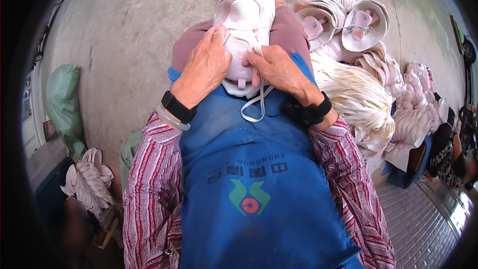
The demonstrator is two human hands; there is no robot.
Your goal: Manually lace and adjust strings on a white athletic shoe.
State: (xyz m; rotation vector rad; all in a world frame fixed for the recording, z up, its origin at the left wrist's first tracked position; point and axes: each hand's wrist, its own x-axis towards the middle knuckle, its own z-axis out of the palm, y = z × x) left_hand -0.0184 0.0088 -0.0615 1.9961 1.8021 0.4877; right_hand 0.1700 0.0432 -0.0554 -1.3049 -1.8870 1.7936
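A soft white and pink shoe top with dotted mesh (244,12) lies on the person's lap, over the mauve trousers (191,45) and the top of the blue cloth apron (254,147). Its long way runs straight out from the body. The rounded toe is at the far end, and the small pink pull tab (242,83) is at the near end.

The left hand (206,62) is on the left side of the shoe top. Its grip is closed on the edge there, with the fingertips by the mesh. The right hand (279,72) is on the right side, with its thumb and finger bent close together over the tongue. A thin flat white lace (262,100) comes out just below those fingers and hangs in a loop on the apron. I cannot tell if the right grip pinches the lace. The right hand is nearer to the loop than the left hand is, and the loop lies on the body side of the right fingers.

Off to the right sits a big pale bundle of flat laces (353,97).
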